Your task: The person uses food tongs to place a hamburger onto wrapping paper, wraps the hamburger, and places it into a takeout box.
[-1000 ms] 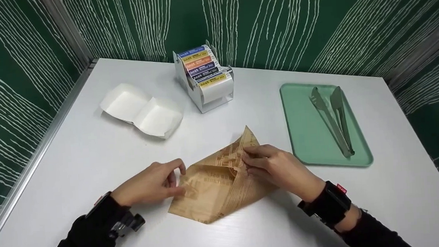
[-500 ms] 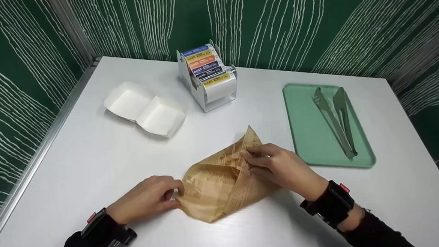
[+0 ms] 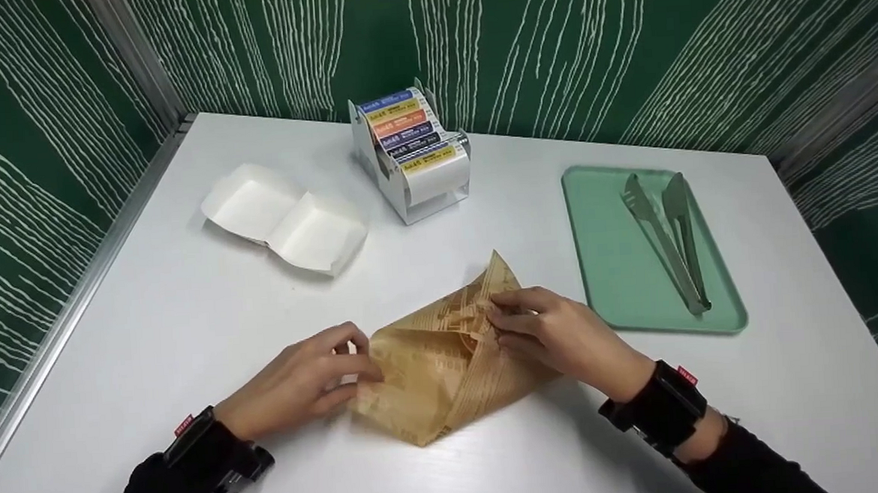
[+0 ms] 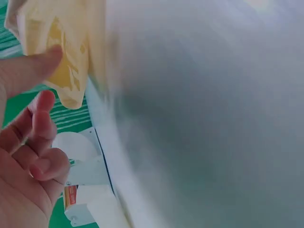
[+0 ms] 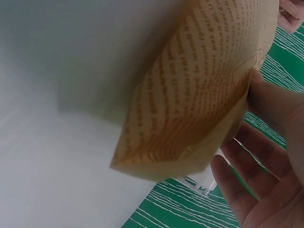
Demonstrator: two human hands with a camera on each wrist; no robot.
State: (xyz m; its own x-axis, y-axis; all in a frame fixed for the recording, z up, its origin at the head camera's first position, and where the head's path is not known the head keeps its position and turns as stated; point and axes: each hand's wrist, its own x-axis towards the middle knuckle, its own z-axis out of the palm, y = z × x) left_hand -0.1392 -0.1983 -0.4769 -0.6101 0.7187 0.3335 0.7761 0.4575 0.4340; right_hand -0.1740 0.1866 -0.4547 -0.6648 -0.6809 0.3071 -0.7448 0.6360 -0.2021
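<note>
A brown printed sheet of food wrapping paper [image 3: 416, 383] lies folded on the table, its far corner standing up. My right hand [image 3: 560, 334] pinches the folded flap at its right part; in the right wrist view the thumb [image 5: 273, 97] presses the printed paper [image 5: 190, 95]. At the paper's left edge my left hand [image 3: 303, 381] touches it with bent, spread fingers. From the left wrist, the thumb [image 4: 33, 69] lies over the paper [image 4: 66, 71], with a gap between it and the loosely bent fingers. Something reddish shows inside the fold, too small to tell.
An opened white paper box [image 3: 283, 217] stands at the back left. Behind the paper is a dispenser [image 3: 415, 157] with several coloured label rolls. Metal tongs [image 3: 672, 249] lie on a green tray [image 3: 598, 268] at the right. Green walls border the white table [image 3: 511, 468].
The left hand first grasped the paper's left corner, then loosened and moved slightly up and right over its edge. The left part of the paper shifted. My right hand has kept its pinch.
</note>
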